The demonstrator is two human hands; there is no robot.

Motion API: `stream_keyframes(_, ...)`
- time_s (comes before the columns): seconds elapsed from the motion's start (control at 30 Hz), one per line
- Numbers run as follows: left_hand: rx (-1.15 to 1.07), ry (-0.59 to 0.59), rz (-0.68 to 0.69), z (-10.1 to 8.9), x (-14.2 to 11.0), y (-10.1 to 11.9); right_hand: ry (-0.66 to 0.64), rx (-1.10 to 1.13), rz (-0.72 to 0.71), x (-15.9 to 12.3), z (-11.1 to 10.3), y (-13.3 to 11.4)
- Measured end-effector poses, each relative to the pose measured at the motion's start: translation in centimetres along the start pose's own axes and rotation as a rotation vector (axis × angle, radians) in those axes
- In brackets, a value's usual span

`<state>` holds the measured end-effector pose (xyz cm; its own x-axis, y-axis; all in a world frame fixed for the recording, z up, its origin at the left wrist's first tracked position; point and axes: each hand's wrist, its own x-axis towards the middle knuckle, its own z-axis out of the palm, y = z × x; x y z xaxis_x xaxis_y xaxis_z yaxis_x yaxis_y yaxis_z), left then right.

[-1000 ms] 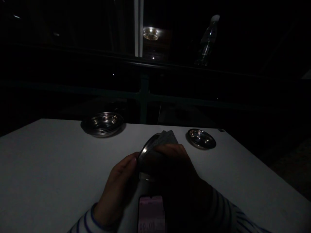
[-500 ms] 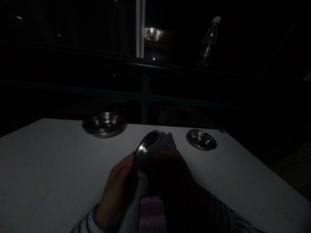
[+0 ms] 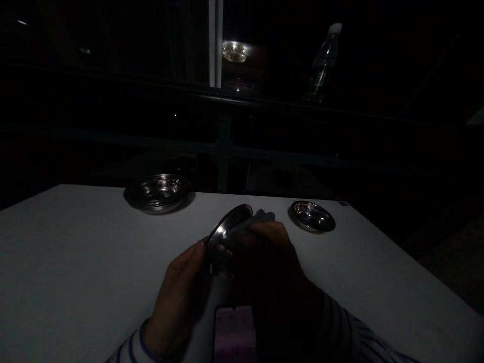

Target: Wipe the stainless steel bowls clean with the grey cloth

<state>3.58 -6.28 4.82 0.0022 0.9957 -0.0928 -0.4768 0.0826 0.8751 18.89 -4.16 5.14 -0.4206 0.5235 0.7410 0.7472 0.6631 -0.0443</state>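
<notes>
My left hand (image 3: 179, 282) grips the left rim of a shiny metal bowl (image 3: 223, 229), which is held tilted above the table with its inside turned toward my right hand. In my right hand (image 3: 272, 252) is a bunched grey cloth (image 3: 261, 217), close against the inside of the bowl; deep shadow hides most of the fingers and whether the cloth touches the metal. A stack of metal bowls (image 3: 158, 205) stands at the back left of the table. Farther right, a single metal bowl (image 3: 313, 217) rests upright.
The white table (image 3: 94, 262) ends in a far edge just behind the bowls. A phone (image 3: 234, 333) with a lit screen is at the near side, below my hands. Beyond the table, a clear bottle (image 3: 323, 65) with a white cap stands on a dark ledge.
My right hand has drawn the cloth slightly up and right, exposing more of the bowl's inside. The left hand keeps its hold on the rim. The view has shifted slightly.
</notes>
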Motion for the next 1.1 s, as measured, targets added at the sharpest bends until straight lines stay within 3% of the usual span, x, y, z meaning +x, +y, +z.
stream_keyframes(0.13,-0.014,-0.026,0.006,0.0,-0.1,0.1,0.102,0.020,0.093,0.0,-0.3,1.5)
stream_keyframes(0.2,-0.023,-0.033,0.008,0.0,-0.2,0.1,0.102,-0.001,0.053,-0.1,-0.3,1.2)
stream_keyframes(0.3,-0.018,-0.023,0.013,0.2,-0.2,0.2,0.019,-0.030,-0.029,-0.2,-0.2,-0.1)
stream_keyframes(0.4,-0.003,-0.043,0.022,0.4,-0.3,0.2,-0.063,0.022,-0.018,-0.2,-0.1,-0.2)
stream_keyframes(0.53,0.015,-0.077,0.033,0.4,-0.2,0.2,0.091,0.091,0.129,-0.1,-0.3,1.0)
stream_keyframes(0.7,0.037,-0.086,0.022,0.2,-0.2,0.3,0.013,0.007,-0.035,-0.3,-0.2,0.0)
stream_keyframes(0.83,0.078,-0.117,0.021,0.3,-0.3,0.2,-0.024,-0.021,0.003,0.0,-0.6,0.2)
stream_keyframes(0.93,0.051,-0.073,0.032,0.6,-0.4,0.1,-0.007,-0.058,-0.008,0.2,-0.9,0.7)
stream_keyframes(1.1,0.036,-0.109,-0.013,0.3,-0.4,-0.2,-0.045,-0.086,-0.084,0.0,-0.3,-1.0)
